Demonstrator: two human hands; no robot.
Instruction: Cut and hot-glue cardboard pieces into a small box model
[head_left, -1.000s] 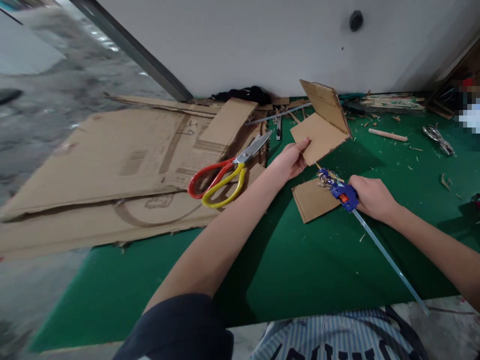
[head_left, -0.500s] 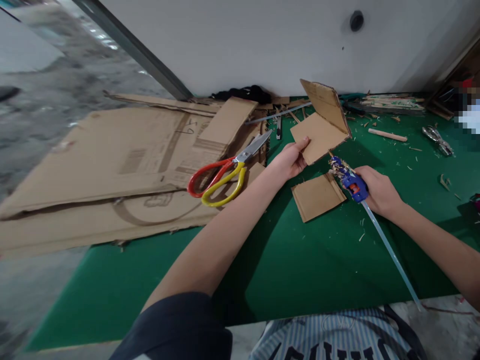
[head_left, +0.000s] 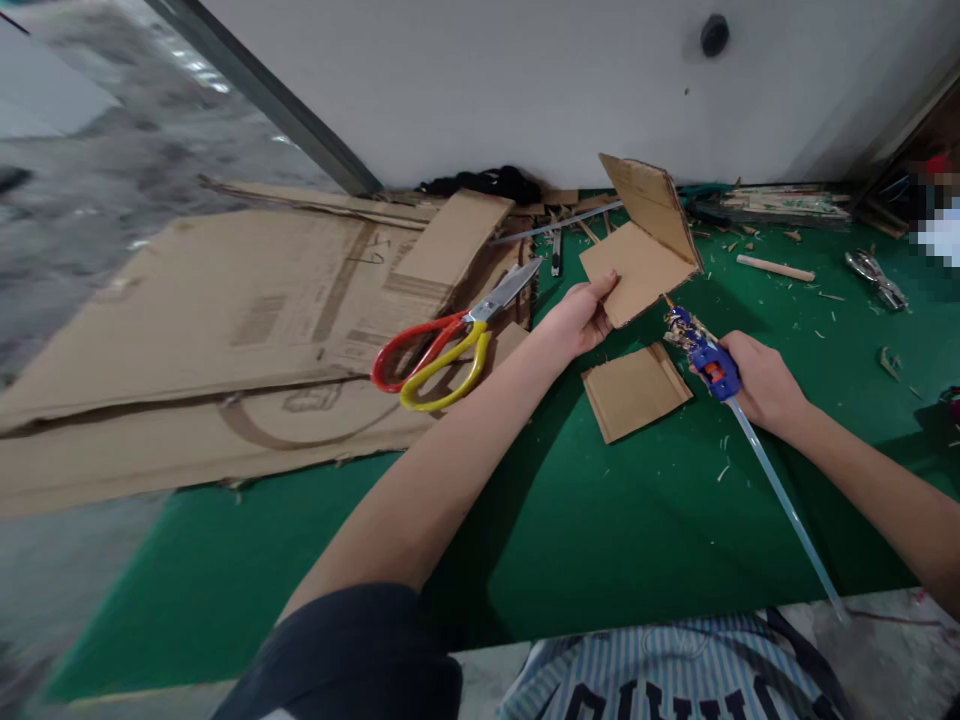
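Pinched in my left hand [head_left: 581, 318] is a cardboard piece [head_left: 634, 268], held by its near left corner. A second panel [head_left: 649, 205] stands up from its far right edge, forming an L. My right hand [head_left: 761, 380] is wrapped round a blue glue gun [head_left: 709, 360], whose nozzle points at the near right edge of the held cardboard. Shreds cling to the gun's front, and a long clear glue stick [head_left: 787, 510] sticks out of its back. Below lies a loose square of cardboard [head_left: 637, 393] with a folded strip along its right side.
Scissors with red and yellow handles [head_left: 457, 345] lie on large cardboard sheets [head_left: 285, 300] at left. A utility knife [head_left: 556, 252], a short wooden stick [head_left: 775, 268] and a bundle of thin sticks [head_left: 787, 203] are on the green table [head_left: 600, 540]. A white wall rises behind.
The glue gun has moved slightly right along the near edge of the held cardboard. My left hand and the cardboard stay almost still.
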